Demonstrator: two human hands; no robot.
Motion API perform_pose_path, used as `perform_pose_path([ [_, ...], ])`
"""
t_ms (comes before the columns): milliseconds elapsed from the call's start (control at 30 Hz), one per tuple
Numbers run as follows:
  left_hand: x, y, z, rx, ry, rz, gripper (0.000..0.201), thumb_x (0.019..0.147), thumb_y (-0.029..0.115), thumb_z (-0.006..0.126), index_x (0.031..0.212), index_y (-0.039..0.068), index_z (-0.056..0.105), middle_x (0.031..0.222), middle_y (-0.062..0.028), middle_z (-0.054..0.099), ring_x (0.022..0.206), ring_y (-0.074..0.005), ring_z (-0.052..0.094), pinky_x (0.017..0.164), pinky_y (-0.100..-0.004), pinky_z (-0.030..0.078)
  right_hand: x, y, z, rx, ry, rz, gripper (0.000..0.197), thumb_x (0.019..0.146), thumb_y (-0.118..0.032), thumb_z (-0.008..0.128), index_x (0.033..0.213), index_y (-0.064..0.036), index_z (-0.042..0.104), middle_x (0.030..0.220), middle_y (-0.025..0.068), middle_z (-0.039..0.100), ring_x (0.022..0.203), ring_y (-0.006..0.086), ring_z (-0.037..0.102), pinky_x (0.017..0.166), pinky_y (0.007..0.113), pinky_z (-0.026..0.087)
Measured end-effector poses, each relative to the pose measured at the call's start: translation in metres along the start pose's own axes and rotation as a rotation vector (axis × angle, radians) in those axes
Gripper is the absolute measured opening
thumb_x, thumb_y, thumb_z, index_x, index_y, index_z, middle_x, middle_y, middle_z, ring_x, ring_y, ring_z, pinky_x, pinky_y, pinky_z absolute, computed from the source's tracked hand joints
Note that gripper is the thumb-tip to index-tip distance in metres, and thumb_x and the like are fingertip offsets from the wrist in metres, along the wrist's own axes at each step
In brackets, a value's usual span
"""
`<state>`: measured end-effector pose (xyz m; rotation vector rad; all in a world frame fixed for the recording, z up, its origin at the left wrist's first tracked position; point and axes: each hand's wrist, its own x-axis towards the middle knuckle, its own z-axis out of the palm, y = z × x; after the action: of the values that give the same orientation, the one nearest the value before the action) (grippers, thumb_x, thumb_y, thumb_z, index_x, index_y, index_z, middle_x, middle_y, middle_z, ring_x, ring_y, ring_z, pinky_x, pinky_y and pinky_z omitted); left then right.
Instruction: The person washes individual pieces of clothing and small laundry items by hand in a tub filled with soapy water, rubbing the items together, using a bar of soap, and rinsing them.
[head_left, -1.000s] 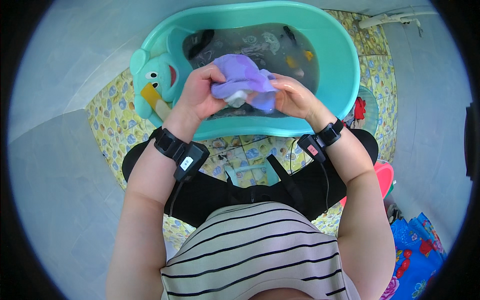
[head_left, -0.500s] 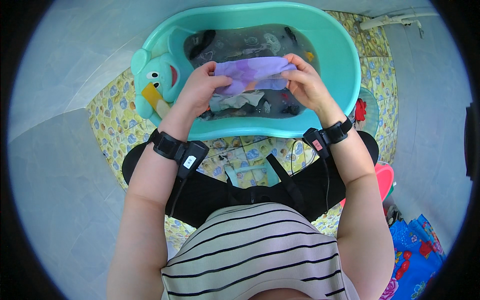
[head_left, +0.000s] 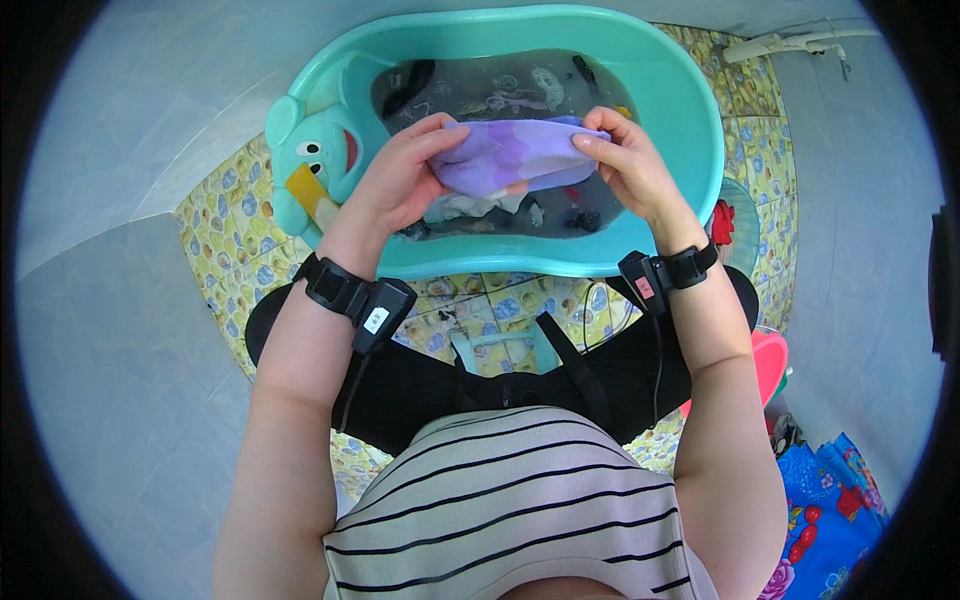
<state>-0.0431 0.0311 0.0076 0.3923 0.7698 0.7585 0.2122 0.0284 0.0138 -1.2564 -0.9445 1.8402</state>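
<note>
Stretched sideways between my two hands is a lavender sock with darker purple patches and a bit of orange on its lower edge. My left hand grips its left end, thumb on top. At the right end, my right hand pinches the fabric between thumb and fingers. Below the sock is a turquoise baby tub holding grey, murky water. A whitish cloth lies in the water just under the sock, and several dark pieces soak around it.
A yellow and cream object rests on the tub's animal-face end. Right of the tub, a clear basin holds red cloth. A pink basin stands by my right leg, near blue floral fabric. A white pipe runs along the wall.
The sock has shifted slightly right and is pulled out longer between my hands. My right hand has moved a little to the right; the left grip has moved along the sock's edge.
</note>
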Motion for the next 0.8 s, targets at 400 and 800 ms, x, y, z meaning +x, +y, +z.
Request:
perform_pose_path([
  [400,0.000,0.002,-0.003,0.542,-0.021,0.107,0.016,0.073,0.012,0.066,0.078,0.009,0.051,0.073,0.0041,0.050,0.072,-0.0042,0.045,0.064,-0.0190,0.034,-0.001,-0.002,-0.011,0.114,-0.218,-0.135,0.018,0.071,0.005,0.060,0.076,-0.0081,0.048,0.075,-0.0034,0.047,0.069,0.0057,0.045,0.060,0.018,0.035],
  [800,0.000,-0.001,0.005,0.113,0.005,-0.131,0.027,0.077,0.005,0.057,0.103,0.001,0.051,0.095,-0.0093,0.058,0.086,-0.0168,0.058,0.078,-0.0300,0.046,0.001,-0.010,0.002,0.081,-0.006,0.048,0.031,0.082,-0.009,0.057,0.111,-0.0018,0.050,0.089,0.0045,0.058,0.075,0.0087,0.057,0.064,0.017,0.047],
])
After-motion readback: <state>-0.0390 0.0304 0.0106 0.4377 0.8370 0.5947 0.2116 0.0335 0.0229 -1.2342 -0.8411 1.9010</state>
